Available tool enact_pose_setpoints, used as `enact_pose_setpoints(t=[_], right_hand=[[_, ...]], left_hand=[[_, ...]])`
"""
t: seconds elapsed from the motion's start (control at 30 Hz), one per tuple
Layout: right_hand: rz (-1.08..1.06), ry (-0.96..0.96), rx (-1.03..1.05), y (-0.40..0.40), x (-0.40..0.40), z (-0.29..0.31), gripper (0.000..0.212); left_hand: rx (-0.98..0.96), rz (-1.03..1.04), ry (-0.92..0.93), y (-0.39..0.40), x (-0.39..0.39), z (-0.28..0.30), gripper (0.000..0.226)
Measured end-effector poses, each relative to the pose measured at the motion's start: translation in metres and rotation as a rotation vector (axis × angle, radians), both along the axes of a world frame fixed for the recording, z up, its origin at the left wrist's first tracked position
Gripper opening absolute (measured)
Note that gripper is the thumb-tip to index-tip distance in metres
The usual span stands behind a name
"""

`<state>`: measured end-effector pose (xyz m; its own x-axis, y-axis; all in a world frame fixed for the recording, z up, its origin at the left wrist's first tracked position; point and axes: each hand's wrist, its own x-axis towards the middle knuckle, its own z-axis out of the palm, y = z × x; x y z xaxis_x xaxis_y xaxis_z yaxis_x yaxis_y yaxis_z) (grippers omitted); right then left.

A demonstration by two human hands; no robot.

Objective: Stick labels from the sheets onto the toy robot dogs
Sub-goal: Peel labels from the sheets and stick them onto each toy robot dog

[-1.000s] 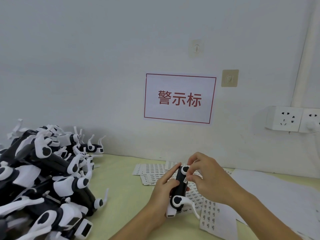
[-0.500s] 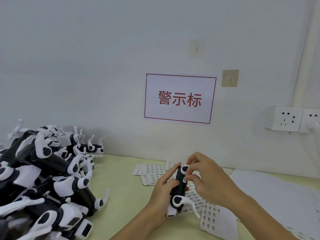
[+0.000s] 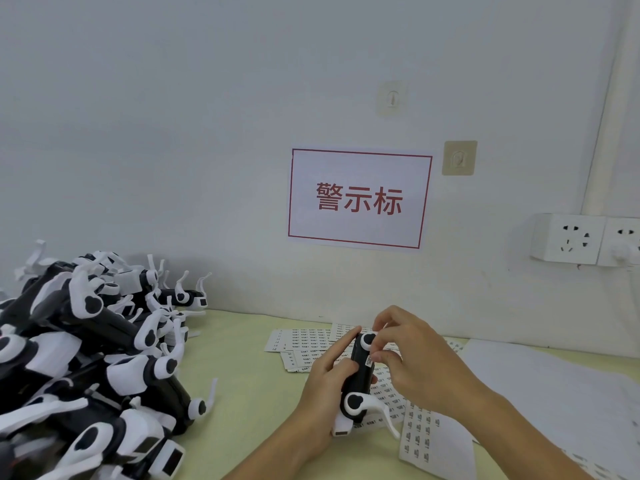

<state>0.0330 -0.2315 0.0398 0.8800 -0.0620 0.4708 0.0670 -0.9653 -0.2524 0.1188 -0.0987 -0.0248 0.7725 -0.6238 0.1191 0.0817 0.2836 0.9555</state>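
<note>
Your right hand [image 3: 412,355] is curling in from the right, thumb and forefinger pinched nearly closed, pressing a small white printed label [image 3: 369,361] onto the belly of the black-and-white plastic toy robot dog [image 3: 360,375]. Whether the fingers are gripping the label or only smoothing it, I cannot tell. Your left hand [image 3: 325,386] is wrapping the dog's body from the other side, forefinger stretched along its back, thumb across the flank, so you are bracing it firmly against the push. You are holding the toy lengthwise, its head end toward you, so the flat black panel is facing your working fingers. Just beneath and beyond both hands, white sheets of small printed labels [image 3: 304,344] are lying spread on the pale yellow tabletop [image 3: 235,348], within easy reach for the next peel. Well off to your left, a heaped pile of black-and-white robot dogs [image 3: 86,358] is waiting.
</note>
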Motion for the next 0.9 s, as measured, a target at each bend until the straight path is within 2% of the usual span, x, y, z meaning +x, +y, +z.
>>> enact_pose_setpoints(t=[0.27, 0.37, 0.47, 0.57, 0.9], right_hand=[[-0.007, -0.006, 0.004, 0.001, 0.0, 0.0, 0.012], [-0.006, -0.008, 0.004, 0.001, 0.0, 0.0, 0.012], [-0.005, -0.009, 0.001, 0.001, -0.001, 0.001, 0.012], [-0.005, -0.011, 0.0, 0.001, -0.001, 0.0, 0.012], [-0.009, -0.013, -0.007, 0.001, -0.001, 0.0, 0.012]], left_hand=[[0.017, 0.019, -0.034, 0.0, -0.003, 0.002, 0.055], [0.011, 0.017, -0.054, 0.002, -0.006, 0.004, 0.048], [0.041, 0.021, -0.1, 0.004, -0.009, 0.006, 0.055], [0.073, 0.033, -0.154, 0.004, -0.009, 0.005, 0.051], [0.11, 0.063, -0.181, 0.004, -0.011, 0.005, 0.05]])
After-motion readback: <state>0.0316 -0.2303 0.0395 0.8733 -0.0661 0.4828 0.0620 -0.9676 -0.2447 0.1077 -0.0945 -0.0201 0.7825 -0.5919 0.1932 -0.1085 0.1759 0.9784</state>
